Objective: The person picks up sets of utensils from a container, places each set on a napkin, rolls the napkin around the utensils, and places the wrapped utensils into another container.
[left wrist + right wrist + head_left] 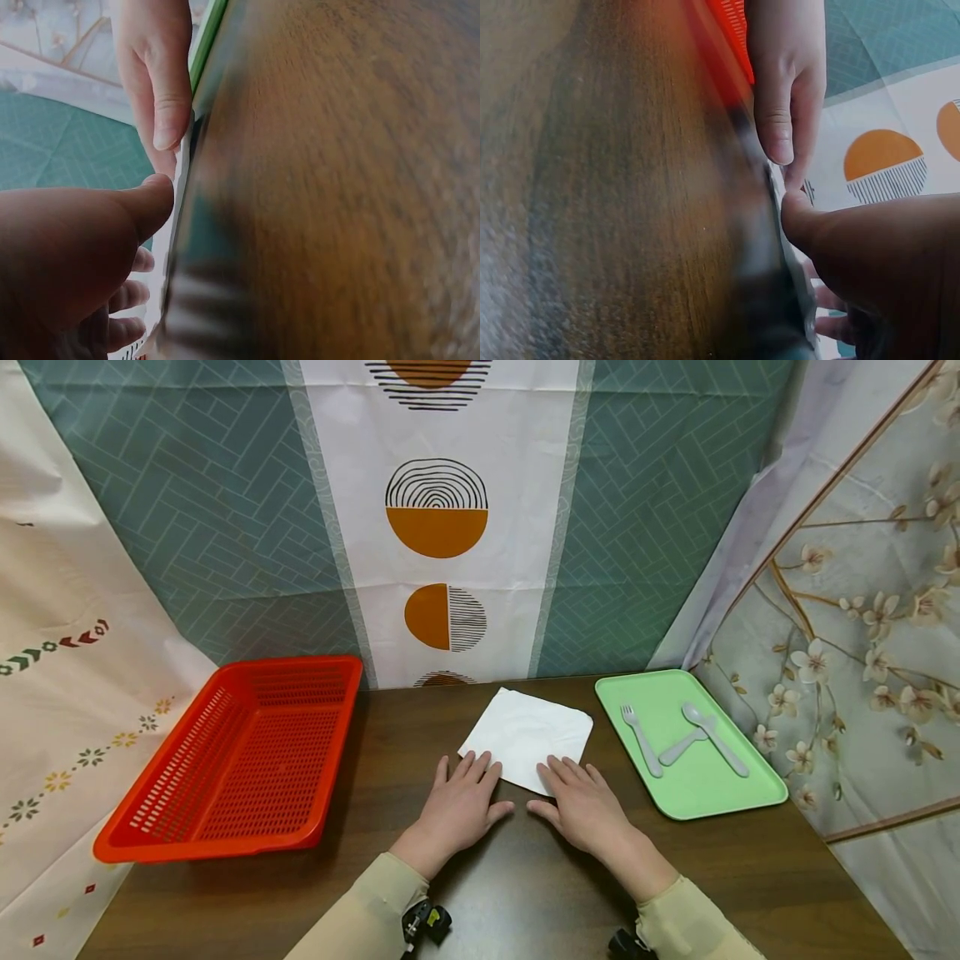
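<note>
A white square napkin (pixel 528 735), seemingly folded, lies at an angle on the brown table. My left hand (pixel 459 806) touches its near left edge with extended fingertips. On the near right edge rest the fingers of my right hand (pixel 583 806), also extended. Both thumbs point inward, apart from each other. In the left wrist view the napkin (pixel 180 180) shows as a thin white strip beyond the left thumb. From the right wrist, the right thumb (pixel 799 217) appears close to the napkin's edge. Neither hand grips anything.
To the left stands a red perforated plastic basket (pixel 262 777). A light green tray (pixel 697 802) on the right carries a grey fork (pixel 641 741), a spoon (pixel 715 739) and another grey utensil (pixel 682 747) partly under the spoon. Patterned cloths (pixel 645 527) hang behind the wooden table (pixel 525 893).
</note>
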`<state>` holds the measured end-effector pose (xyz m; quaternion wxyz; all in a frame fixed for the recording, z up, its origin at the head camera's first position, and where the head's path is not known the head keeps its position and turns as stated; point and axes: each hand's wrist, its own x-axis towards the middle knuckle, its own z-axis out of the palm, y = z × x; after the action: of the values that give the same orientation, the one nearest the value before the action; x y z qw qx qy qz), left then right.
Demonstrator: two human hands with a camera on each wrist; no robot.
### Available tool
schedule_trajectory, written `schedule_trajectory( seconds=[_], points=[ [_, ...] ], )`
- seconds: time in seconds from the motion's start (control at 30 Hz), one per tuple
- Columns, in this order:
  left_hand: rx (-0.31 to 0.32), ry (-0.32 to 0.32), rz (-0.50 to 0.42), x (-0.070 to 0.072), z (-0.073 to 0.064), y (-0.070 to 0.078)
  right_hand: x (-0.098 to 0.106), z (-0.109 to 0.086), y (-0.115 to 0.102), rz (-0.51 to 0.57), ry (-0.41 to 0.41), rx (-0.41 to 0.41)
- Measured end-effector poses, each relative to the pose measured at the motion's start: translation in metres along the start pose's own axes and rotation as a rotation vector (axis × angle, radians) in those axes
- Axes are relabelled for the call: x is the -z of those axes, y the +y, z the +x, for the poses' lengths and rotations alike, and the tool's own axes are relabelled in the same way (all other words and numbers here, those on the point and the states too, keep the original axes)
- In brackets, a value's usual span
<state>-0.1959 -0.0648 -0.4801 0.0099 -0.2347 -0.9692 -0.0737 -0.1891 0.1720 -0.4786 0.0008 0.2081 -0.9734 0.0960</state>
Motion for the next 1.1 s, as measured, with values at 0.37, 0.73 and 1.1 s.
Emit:
schedule_trajectory(
  seconds=[0.37,0.73,1.1],
  points=[
    [0.007,-0.037,-0.001,-0.0014,0.0002,-0.0015,-0.0012,-0.002,-0.0006,0.002,-0.013,0.01],
    [0.003,-0.047,-0.006,-0.001,-0.0019,-0.0041,0.0005,-0.0047,-0.0034,-0.011,-0.002,0.026],
    [-0.006,-0.054,-0.011,0.0048,-0.0078,-0.0071,0.0025,-0.0089,-0.0078,-0.012,0.004,0.057]
  ],
)
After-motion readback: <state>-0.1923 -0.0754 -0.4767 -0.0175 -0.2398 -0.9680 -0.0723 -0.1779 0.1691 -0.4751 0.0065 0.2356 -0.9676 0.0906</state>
